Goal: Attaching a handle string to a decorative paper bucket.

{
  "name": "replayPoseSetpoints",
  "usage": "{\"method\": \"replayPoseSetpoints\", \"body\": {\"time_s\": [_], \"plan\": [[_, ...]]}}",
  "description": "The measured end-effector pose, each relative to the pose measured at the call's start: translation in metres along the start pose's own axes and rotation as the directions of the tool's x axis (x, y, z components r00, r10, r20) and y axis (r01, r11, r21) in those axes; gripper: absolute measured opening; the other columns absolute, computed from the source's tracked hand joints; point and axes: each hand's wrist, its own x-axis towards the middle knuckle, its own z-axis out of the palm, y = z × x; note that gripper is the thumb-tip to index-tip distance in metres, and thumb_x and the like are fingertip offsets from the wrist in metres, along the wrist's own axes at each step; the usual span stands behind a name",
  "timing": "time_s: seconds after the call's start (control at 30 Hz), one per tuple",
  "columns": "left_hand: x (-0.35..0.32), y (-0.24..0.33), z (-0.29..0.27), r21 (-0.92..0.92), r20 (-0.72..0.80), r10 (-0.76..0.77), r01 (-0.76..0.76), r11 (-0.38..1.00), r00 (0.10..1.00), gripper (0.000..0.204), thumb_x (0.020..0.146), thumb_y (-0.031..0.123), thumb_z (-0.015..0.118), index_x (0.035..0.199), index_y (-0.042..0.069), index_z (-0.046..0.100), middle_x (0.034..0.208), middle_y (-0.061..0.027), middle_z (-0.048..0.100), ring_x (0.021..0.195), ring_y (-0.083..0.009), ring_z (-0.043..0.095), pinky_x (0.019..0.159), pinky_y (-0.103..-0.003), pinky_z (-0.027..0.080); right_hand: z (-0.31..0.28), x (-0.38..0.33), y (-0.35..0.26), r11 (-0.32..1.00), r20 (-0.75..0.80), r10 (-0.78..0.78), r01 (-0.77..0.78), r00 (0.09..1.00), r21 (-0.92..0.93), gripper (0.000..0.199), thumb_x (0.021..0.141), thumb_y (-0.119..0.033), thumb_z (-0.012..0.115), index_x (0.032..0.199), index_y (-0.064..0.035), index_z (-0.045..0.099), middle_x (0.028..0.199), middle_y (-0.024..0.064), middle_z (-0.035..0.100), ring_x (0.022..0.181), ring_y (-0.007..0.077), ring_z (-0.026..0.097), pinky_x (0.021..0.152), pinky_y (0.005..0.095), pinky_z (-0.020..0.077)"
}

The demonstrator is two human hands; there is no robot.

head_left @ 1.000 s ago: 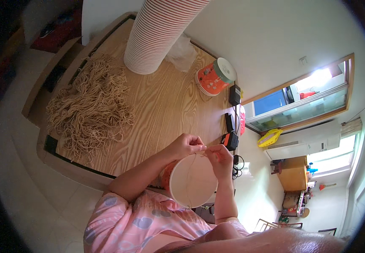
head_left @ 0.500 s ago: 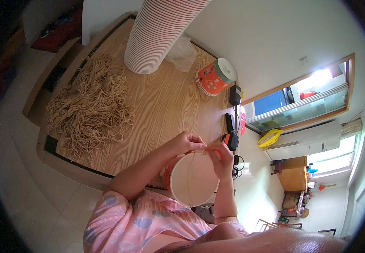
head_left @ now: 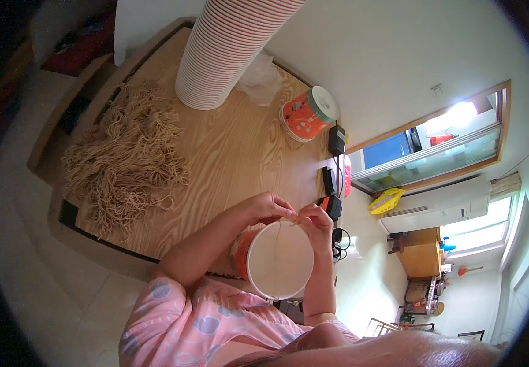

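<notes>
Cord (head_left: 278,230) is being pinched by left hand (head_left: 268,208) and right hand (head_left: 317,227) at one o'clock on the tilted bucket (head_left: 289,263), near the table (head_left: 234,165)'s five-o'clock edge, seemingly for knotting, with tightening probably requiring both fingertip grips.

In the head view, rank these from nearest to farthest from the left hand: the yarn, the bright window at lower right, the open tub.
From the left hand:
1. Open tub: just below the hand.
2. Yarn: on the table, to the left.
3. Window: across the room, right.
</notes>
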Motion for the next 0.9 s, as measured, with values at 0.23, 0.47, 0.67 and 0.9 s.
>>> {"method": "replayPoseSetpoints", "body": {"time_s": [0.23, 0.47, 0.67, 0.9], "plan": [[0.000, 0.000, 0.000, 0.079, -0.015, 0.113, -0.111, 0.991, 0.994, 0.014, 0.080, 0.020, 0.069, 0.084, 0.007, 0.067, 0.069, 0.0037, 0.059, 0.058, -0.0036, 0.051, 0.050, -0.020, 0.040, 0.008, 0.000, -0.014, 0.968, -0.101, 0.249, -0.247, 0.963, 0.033, 0.005, 0.083, -0.002, 0.061, 0.083, 0.0005, 0.056, 0.079, 0.0039, 0.058, 0.075, 0.0112, 0.053, 0.070, 0.0240, 0.0444], [-0.012, 0.010, 0.021, 0.496, -0.157, 0.346, -0.230, 0.838, 0.925, 0.013, 0.078, 0.012, 0.066, 0.082, -0.001, 0.066, 0.069, -0.0009, 0.063, 0.059, -0.0073, 0.054, 0.054, -0.026, 0.044, 0.006, -0.006, -0.025, 0.908, -0.164, 0.410, -0.418, 0.897, -0.011, 0.006, 0.084, -0.004, 0.061, 0.085, 0.0000, 0.058, 0.079, 0.0020, 0.060, 0.075, 0.0080, 0.054, 0.068, 0.0220, 0.0445], [-0.008, 0.006, 0.023, 0.401, -0.191, 0.354, -0.256, 0.880, 0.915, 0.012, 0.080, 0.014, 0.065, 0.079, 0.001, 0.064, 0.060, 0.0014, 0.057, 0.055, -0.0035, 0.048, 0.049, -0.023, 0.039, 0.005, -0.008, -0.024, 0.903, -0.159, 0.412, -0.425, 0.897, -0.058, 0.005, 0.083, -0.004, 0.062, 0.085, -0.0004, 0.059, 0.077, 0.0004, 0.060, 0.072, 0.0061, 0.054, 0.064, 0.0192, 0.0434], [-0.011, 0.012, 0.028, 0.394, -0.223, 0.307, -0.202, 0.897, 0.925, 0.011, 0.084, 0.014, 0.061, 0.083, 0.003, 0.061, 0.059, 0.0025, 0.054, 0.055, -0.0021, 0.045, 0.047, -0.023, 0.034, 0.007, -0.009, -0.033, 0.893, -0.135, 0.423, -0.438, 0.896, -0.108, 0.006, 0.083, 0.003, 0.060, 0.088, 0.0001, 0.060, 0.080, -0.0011, 0.059, 0.075, 0.0045, 0.054, 0.067, 0.0175, 0.0426]]}}
